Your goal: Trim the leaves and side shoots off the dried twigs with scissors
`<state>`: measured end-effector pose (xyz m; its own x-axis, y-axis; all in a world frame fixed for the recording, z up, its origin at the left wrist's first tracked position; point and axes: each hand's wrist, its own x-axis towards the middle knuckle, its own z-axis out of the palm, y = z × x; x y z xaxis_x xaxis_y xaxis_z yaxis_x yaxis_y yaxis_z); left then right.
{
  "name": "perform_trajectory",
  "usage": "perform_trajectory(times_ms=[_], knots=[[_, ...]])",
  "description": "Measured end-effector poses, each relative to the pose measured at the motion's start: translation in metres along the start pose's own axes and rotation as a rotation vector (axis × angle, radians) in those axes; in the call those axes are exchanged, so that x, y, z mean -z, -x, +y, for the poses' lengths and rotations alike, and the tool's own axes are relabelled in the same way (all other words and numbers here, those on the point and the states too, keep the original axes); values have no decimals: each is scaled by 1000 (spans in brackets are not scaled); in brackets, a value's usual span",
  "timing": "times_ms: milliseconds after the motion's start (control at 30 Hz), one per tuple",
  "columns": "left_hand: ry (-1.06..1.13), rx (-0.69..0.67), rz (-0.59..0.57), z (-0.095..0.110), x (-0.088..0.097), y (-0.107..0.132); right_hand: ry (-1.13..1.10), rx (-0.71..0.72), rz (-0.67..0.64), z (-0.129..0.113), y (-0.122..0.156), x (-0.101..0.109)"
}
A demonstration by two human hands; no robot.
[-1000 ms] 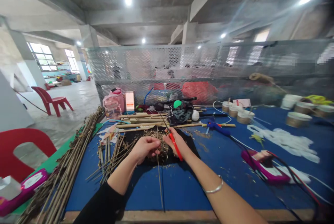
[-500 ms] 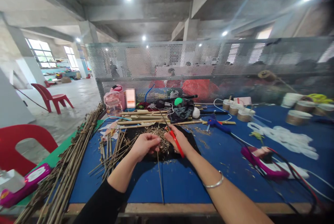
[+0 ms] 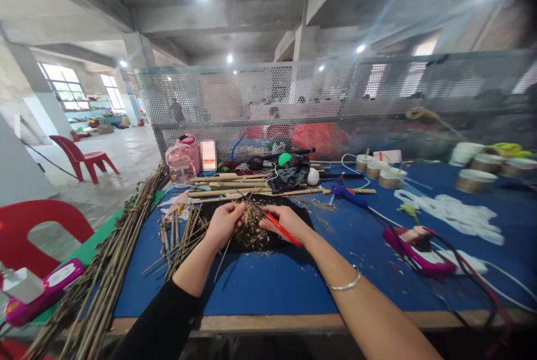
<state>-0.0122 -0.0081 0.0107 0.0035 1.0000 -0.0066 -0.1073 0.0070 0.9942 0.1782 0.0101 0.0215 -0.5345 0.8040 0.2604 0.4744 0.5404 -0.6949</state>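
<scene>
My left hand (image 3: 225, 224), fingers pinched, holds a thin twig (image 3: 222, 262) whose lower end slants down below the hand. My right hand (image 3: 289, 222) is closed around red-handled scissors (image 3: 285, 233), their dark blades pointing up and left toward the left fingertips. Whether the blades touch the twig I cannot tell. Beneath both hands a heap of small plant chips (image 3: 254, 231) lies on a black cloth (image 3: 302, 237). Just left of my left hand are several loose cut twigs (image 3: 174, 248).
A long bundle of sticks (image 3: 121, 242) lies along the blue table's (image 3: 268, 293) left side. Bamboo pieces (image 3: 235, 185) and a black bag (image 3: 289, 176) lie behind. To the right are a blue glue gun (image 3: 346, 194), a purple power strip (image 3: 415, 253), cords and tubs (image 3: 476, 181).
My left hand has moved slightly left and up, and the twig now slants rather than hanging down the middle. The scissors have swung left, with their blades nearer the left fingers.
</scene>
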Motion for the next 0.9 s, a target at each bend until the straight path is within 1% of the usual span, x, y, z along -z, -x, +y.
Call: perform_trajectory(times_ms=[100, 133, 200, 300, 367, 433, 533, 600, 733, 900], knots=[[-28, 79, -67, 6, 0, 5, -58, -26, 59, 7, -2, 2], [-39, 88, -72, 8, 0, 5, -86, -24, 70, 9, -2, 2], [-43, 67, -50, 9, 1, 6, -129, -9, 62, 10, -2, 4], [-31, 27, -8, 9, 1, 4, -122, -11, 5, 6, 1, 4], [-56, 11, -19, 7, 1, 4, -108, -26, -41, 2, 2, 3], [-96, -8, -49, 6, 0, 5, -111, -24, -57, -2, 3, 0], [-136, -23, -88, 4, -2, 6, -112, -2, -35, -3, 2, -3], [-137, -27, -91, 4, -2, 6, -119, 9, -30, -4, 2, -4], [-150, -36, -48, 5, 0, 5, -89, -3, -1, -5, 1, -3], [-172, -39, -26, 6, 2, 5, -16, -27, 29, -5, 1, -2]])
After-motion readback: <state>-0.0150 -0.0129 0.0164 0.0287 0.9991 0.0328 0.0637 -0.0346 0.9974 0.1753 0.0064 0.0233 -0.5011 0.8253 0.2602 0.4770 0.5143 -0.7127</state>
